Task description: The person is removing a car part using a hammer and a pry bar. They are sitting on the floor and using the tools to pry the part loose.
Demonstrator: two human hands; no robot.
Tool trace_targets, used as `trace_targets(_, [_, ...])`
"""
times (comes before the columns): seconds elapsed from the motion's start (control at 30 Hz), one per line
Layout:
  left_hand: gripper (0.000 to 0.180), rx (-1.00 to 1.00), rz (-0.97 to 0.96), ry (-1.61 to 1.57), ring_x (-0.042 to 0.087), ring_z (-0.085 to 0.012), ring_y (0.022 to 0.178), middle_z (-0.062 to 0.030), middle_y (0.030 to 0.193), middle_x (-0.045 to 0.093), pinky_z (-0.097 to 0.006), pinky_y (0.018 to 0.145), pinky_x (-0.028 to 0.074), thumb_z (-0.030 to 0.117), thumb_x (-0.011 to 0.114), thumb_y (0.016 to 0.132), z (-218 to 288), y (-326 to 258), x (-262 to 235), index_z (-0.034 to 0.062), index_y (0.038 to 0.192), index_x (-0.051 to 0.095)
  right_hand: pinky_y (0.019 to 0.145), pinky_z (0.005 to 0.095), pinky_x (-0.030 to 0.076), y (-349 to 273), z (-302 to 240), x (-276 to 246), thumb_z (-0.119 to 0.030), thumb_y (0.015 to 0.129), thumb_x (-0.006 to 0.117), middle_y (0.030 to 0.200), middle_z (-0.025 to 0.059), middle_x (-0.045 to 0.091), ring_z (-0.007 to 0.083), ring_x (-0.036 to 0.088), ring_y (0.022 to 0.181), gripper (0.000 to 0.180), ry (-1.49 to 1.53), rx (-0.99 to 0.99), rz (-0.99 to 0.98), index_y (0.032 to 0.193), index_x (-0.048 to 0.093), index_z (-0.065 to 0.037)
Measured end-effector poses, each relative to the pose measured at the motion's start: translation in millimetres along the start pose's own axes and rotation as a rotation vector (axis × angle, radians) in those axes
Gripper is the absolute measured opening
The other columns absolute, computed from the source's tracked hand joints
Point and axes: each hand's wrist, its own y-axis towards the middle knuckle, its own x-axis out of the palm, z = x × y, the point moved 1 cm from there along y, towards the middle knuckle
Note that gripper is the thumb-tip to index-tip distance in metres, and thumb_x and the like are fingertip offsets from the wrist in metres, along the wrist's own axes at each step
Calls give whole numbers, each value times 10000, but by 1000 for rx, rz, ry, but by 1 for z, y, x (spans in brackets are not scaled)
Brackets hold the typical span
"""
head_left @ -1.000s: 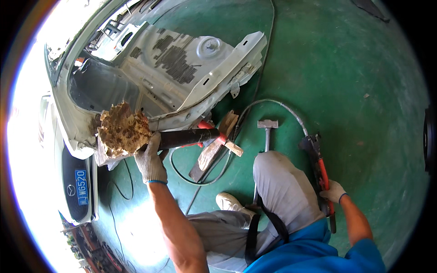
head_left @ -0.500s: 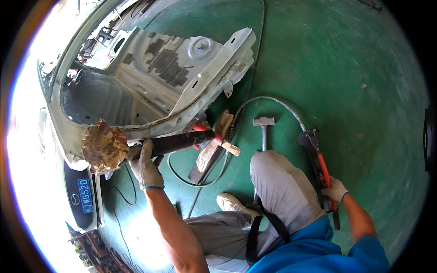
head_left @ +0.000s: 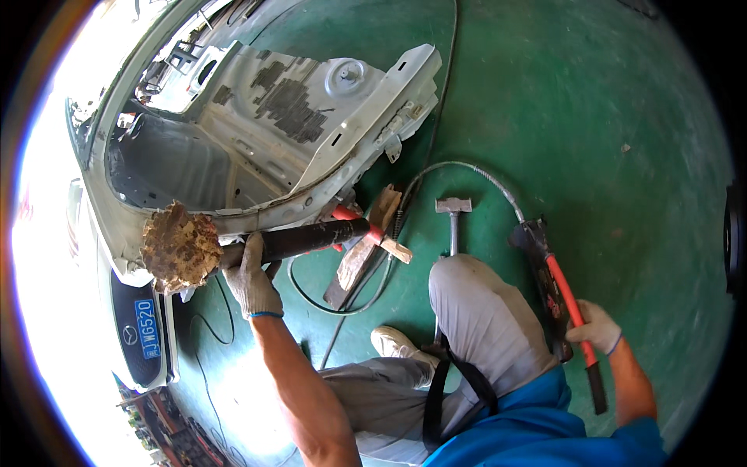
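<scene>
Wearing a white knit glove, my left hand [head_left: 255, 286] is wrapped round the narrower end of a black hydraulic ram [head_left: 315, 237]. A rough, brown wooden block [head_left: 180, 249] sits at the ram's left end, close to the sill of a stripped car body [head_left: 264, 191]. The ram's right end meets a red fitting [head_left: 373, 232] beside some wood pieces [head_left: 359, 265]. My right hand [head_left: 595, 327], also gloved, is closed on the red lever [head_left: 570, 298] of a hand pump [head_left: 545, 284]. A hose [head_left: 467, 165] curves from the pump toward the ram.
A hammer [head_left: 454, 206] stands head-up by my bent knee [head_left: 475, 288]. Cables [head_left: 208, 319] trail over the green floor [head_left: 545, 101]. At the lower left are a car's rear with a blue plate [head_left: 146, 328] and a rack of tools [head_left: 175, 436].
The pump lever has swung outward to the right, away from the pump body, with my right hand on it. My left hand holds its place on the ram.
</scene>
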Motion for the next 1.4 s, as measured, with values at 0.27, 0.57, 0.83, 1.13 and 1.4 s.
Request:
trace_targets(0.27, [401,35,6,-18,634,-206,1020,-85,1093,638,-418,748,595,311,794,869,5,-7,7,93,1090,540,661,372,541,57,75,-2,-145,777,736,845,134,702,236,688,723,223,-615,242,19,919,655,8])
trace_targets(0.57, [400,50,9,-43,641,-216,997,-110,1085,648,-418,742,597,304,793,863,10,-7,10,56,1101,587,630,362,540,13,43,-16,-140,735,761,774,58,640,214,658,667,402,-159,-41,107,1070,605,17])
trace_targets(0.83, [558,10,-27,-32,626,-202,1088,-72,1204,626,-426,761,610,295,798,863,1,-2,6,122,1336,558,662,374,547,52,69,0,-132,740,760,770,72,635,218,642,672,352,-670,143,101,1029,618,12])
trace_targets(1.13, [544,6,-21,-31,616,-202,1082,-65,1204,616,-434,788,596,321,791,868,4,-6,6,116,1321,571,738,375,562,12,28,-10,-110,765,740,849,92,692,220,689,801,393,-134,-13,37,1104,594,26])
trace_targets(1.4, [478,23,-11,-67,626,-212,1049,-81,1178,629,-443,784,599,279,797,866,0,-5,11,89,1251,586,726,364,560,63,92,-10,-175,741,765,850,157,696,209,693,788,402,-861,71,162,1061,613,15])
